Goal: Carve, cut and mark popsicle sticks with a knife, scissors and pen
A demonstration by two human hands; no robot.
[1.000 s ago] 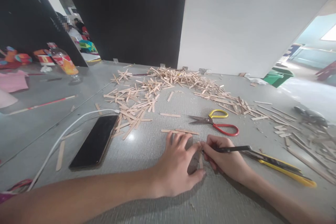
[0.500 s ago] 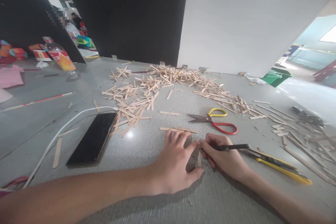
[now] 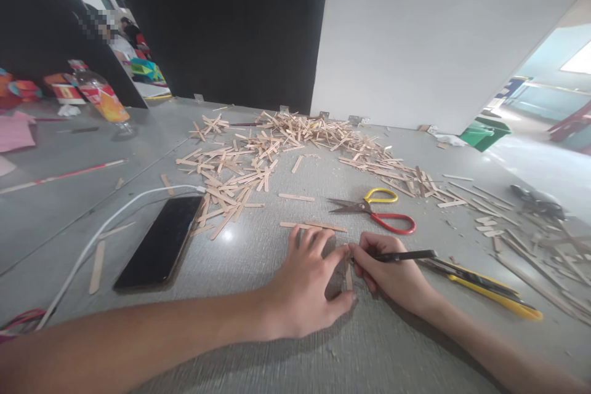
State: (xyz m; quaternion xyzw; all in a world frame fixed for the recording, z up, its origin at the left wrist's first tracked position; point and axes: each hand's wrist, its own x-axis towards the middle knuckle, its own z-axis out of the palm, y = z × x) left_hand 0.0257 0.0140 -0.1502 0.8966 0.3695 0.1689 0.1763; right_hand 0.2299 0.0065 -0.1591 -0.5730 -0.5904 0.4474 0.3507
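Observation:
My left hand (image 3: pixel 310 286) is spread low over the table, index finger at the far end of a short wooden craft stick (image 3: pixel 348 276) and thumb near its close end, holding it down. In my right hand (image 3: pixel 392 271) is a black pen (image 3: pixel 406 255), pinched close to its tip, which meets the stick's far end; the fingers hide the tip itself. Just beyond my left fingertips lie two craft sticks (image 3: pixel 314 226), end over end, and one more stick (image 3: pixel 296 197) farther off. Scissors (image 3: pixel 369 206) with one yellow and one red handle lie open beyond my right hand.
A yellow-and-black utility knife (image 3: pixel 494 289) lies right of my right hand. A phone (image 3: pixel 159 245) with a white cable (image 3: pixel 99 231) is on the left. Piled craft sticks (image 3: pixel 305 132) spread before the panels; a bottle (image 3: pixel 100 95) stands far left. Cut strips (image 3: pixel 535 252) litter the right.
The whole view has shifted very slightly. Both hands, the pen and the stick keep nearly the same places relative to each other.

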